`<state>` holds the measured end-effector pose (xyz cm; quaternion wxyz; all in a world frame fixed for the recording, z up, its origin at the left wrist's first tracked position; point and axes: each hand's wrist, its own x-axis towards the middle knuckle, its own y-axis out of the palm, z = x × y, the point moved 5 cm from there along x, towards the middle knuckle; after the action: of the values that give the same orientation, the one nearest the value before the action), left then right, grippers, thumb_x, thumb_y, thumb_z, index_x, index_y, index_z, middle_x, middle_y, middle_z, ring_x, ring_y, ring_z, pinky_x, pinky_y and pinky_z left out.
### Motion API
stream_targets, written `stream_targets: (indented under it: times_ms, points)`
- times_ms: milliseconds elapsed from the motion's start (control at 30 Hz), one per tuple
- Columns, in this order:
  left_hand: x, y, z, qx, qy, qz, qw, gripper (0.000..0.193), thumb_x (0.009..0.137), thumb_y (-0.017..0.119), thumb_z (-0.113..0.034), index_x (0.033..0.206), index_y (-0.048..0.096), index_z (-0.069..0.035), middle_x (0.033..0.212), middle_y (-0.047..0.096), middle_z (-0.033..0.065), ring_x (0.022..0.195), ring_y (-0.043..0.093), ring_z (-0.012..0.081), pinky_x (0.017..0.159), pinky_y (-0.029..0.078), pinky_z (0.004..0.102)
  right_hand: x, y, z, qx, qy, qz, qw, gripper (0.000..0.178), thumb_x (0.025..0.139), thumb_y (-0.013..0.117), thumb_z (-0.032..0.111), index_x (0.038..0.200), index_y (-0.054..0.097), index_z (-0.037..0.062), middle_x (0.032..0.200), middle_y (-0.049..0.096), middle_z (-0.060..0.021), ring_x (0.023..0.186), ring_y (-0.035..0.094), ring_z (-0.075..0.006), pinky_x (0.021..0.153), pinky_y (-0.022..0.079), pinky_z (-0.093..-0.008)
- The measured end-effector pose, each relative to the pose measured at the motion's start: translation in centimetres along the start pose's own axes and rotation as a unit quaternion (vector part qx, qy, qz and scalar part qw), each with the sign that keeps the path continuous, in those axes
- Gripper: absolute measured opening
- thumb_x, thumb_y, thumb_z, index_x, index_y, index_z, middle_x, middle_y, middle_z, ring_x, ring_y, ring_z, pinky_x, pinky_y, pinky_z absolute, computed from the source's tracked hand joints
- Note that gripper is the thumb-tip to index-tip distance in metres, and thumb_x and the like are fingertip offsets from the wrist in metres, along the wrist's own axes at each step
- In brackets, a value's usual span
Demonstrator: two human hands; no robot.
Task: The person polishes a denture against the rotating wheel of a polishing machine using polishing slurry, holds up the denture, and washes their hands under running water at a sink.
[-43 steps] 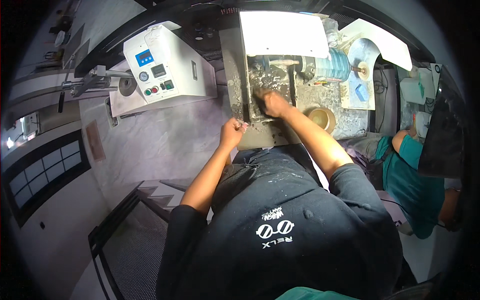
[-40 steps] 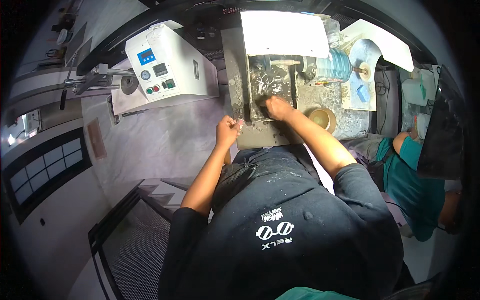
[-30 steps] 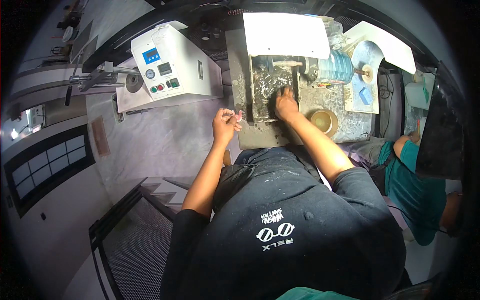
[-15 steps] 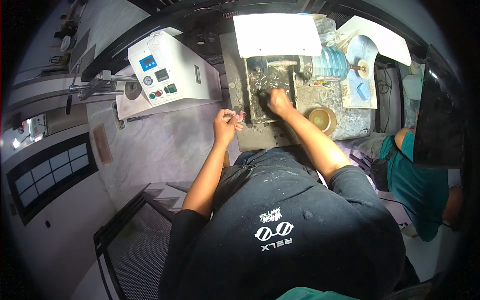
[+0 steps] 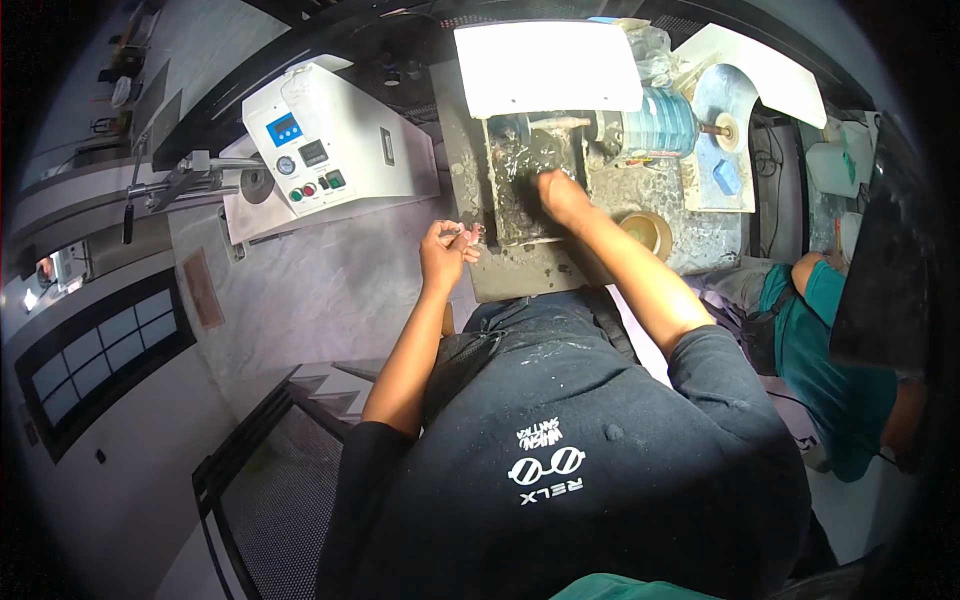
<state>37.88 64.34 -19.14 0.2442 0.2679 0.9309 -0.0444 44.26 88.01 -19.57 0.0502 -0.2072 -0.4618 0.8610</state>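
My left hand (image 5: 442,260) is pinched around a small pink piece (image 5: 474,235), just left of a wet, grimy tray. The piece is pink with a whitish part; its kind is too small to tell. My right hand (image 5: 564,202) is closed and reaches down into the dark tray (image 5: 491,200). Whatever its fingers hold, if anything, is hidden. Shiny water or wet slurry shows in the tray beyond the knuckles. Close to my right forearm stands a round tan bowl (image 5: 657,232).
A white panel (image 5: 545,70) covers the tray's far end. To its right lie a clear blue plastic bottle (image 5: 660,128), a polishing wheel (image 5: 727,132) and a blue block (image 5: 726,178). A white control machine (image 5: 345,145) stands left. Someone in green (image 5: 835,350) sits at right.
My right hand has shifted slightly right and nearer within the tray, its wrist turned. The left hand has moved a little left, still pinching the pink piece.
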Motion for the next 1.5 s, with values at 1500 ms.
stream_targets:
  times_ms: [1500]
  points:
    - [0.9,2.5,-0.2,-0.046,0.020,0.011,0.999,0.014,0.085,0.058,0.001,0.094,0.048,0.002,0.073,0.062,0.0173,0.053,0.063,0.0206,0.043,0.051,0.0289,-3.2,2.4,0.5,-0.183,0.080,0.175,0.964,0.061,0.079,0.045,0.037,0.111,0.054,-0.0137,0.116,0.053,-0.0321,0.114,0.049,-0.0395,0.098,0.039,-0.0377]
